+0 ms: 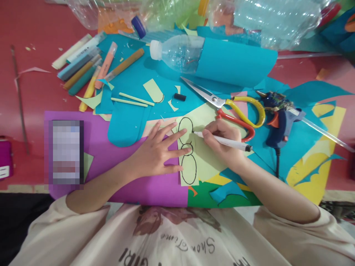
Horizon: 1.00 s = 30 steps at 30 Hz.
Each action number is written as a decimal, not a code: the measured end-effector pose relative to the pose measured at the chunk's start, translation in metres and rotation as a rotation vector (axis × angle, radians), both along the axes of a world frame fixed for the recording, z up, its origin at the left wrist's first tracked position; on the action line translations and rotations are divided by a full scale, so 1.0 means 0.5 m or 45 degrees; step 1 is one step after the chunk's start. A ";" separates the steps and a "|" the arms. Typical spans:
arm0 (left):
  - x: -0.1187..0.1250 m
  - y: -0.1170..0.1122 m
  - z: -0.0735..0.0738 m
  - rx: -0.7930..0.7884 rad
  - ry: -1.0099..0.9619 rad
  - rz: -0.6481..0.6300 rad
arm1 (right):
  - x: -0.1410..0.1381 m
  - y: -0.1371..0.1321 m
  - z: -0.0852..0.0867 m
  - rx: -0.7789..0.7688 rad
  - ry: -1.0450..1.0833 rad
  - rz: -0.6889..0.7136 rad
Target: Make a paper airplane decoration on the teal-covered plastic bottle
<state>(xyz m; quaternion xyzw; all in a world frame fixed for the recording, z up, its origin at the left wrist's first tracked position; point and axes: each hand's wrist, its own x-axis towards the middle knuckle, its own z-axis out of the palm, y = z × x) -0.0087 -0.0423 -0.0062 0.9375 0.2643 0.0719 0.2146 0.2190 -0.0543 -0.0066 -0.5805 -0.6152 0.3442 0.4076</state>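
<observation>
My right hand (226,142) is closed around a white marker (231,142), its tip touching pale yellow-green paper (211,162). On that paper a black outline (189,169) shows two ovals with a small circle between them. My left hand (158,151) lies flat with spread fingers, several fingertips resting on the paper's left part and over the drawn lines. Just beyond my right hand lie scissors (222,103) with one yellow and one red handle. A small black marker cap (180,96) sits among light green scraps on blue paper.
A clear bottle (177,53) wrapped in blue paper lies at the back, with more plastic bottles behind. Several markers (83,62) are heaped at the left. A blue glue gun (281,118) lies right, a phone (68,151) left, on purple paper (155,190).
</observation>
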 end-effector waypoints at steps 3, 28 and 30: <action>0.000 0.000 0.002 -0.017 0.023 0.003 | 0.000 0.000 0.003 -0.021 -0.003 0.011; 0.002 -0.002 0.005 0.002 0.042 0.005 | 0.006 0.000 0.011 -0.198 0.292 0.049; 0.003 -0.003 0.005 0.005 0.038 0.012 | 0.008 -0.002 0.009 -0.164 0.350 0.041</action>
